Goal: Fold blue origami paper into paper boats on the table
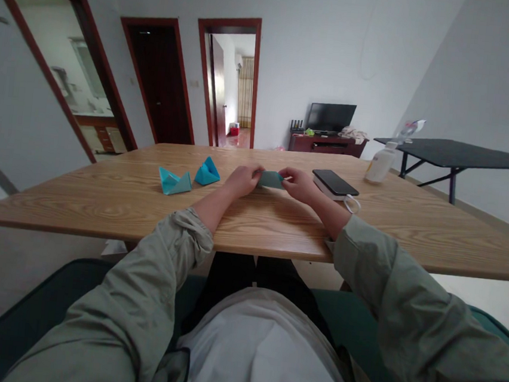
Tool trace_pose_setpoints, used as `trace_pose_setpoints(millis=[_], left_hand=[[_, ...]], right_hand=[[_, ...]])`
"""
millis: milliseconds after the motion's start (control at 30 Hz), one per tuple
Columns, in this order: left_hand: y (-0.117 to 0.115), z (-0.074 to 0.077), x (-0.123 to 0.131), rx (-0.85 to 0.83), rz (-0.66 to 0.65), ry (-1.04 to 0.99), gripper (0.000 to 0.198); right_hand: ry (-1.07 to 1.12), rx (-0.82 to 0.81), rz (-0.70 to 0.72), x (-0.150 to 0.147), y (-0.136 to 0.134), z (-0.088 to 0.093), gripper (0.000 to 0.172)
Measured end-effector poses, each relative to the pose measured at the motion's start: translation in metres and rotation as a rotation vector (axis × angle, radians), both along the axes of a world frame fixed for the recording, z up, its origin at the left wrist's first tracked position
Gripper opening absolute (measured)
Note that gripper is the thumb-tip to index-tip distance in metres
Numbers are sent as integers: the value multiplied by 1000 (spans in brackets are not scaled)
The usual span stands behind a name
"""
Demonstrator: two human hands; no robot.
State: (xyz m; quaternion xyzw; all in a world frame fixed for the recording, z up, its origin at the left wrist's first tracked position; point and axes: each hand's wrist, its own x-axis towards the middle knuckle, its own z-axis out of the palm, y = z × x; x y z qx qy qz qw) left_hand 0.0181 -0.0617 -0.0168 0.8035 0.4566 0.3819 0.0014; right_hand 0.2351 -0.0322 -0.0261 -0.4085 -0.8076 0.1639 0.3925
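Observation:
A small folded piece of blue-green paper (pixel 271 180) is stretched between my two hands, just above the wooden table. My left hand (pixel 243 180) pinches its left end between thumb and fingers. At the opposite end, my right hand (pixel 300 184) grips the paper the same way. To the left of my hands stand two folded blue paper shapes: a paper boat (pixel 175 182) and, a little farther back, a pointed blue paper figure (pixel 208 171). My fingers cover both ends of the held paper.
Right of my hands, a black phone (pixel 335 182) lies on a white block with a white cable loop (pixel 352 204). Beyond it stands a translucent bottle (pixel 380 163). The wooden table (pixel 113 201) extends wide on both sides. A black folding table (pixel 460 152) is at the right.

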Motion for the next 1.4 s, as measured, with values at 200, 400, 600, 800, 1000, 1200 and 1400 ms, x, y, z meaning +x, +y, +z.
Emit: trace_pose_setpoints(millis=[200, 400, 600, 800, 1000, 1200, 1400], left_hand=[[7, 3, 2, -79, -116, -467, 13], [1, 9, 15, -383, -238, -924, 9], [1, 5, 20, -500, -219, -913, 18], [5, -7, 24, 8, -208, -432, 67], [-1, -4, 23, -7, -196, -464, 75], [-1, -3, 11, -30, -131, -479, 55], [0, -2, 10, 47, -72, -474, 47]], right_hand=[[58, 72, 6, -1, -5, 4, 20], [454, 20, 106, -13, -17, 17, 45], [508, -145, 168, -19, -21, 12, 50], [466, -149, 166, -20, -25, 11, 49], [495, -287, 216, -21, -32, 14, 51], [487, -428, 180, -17, -31, 14, 43], [586, -562, 237, -15, -16, 8, 50]])
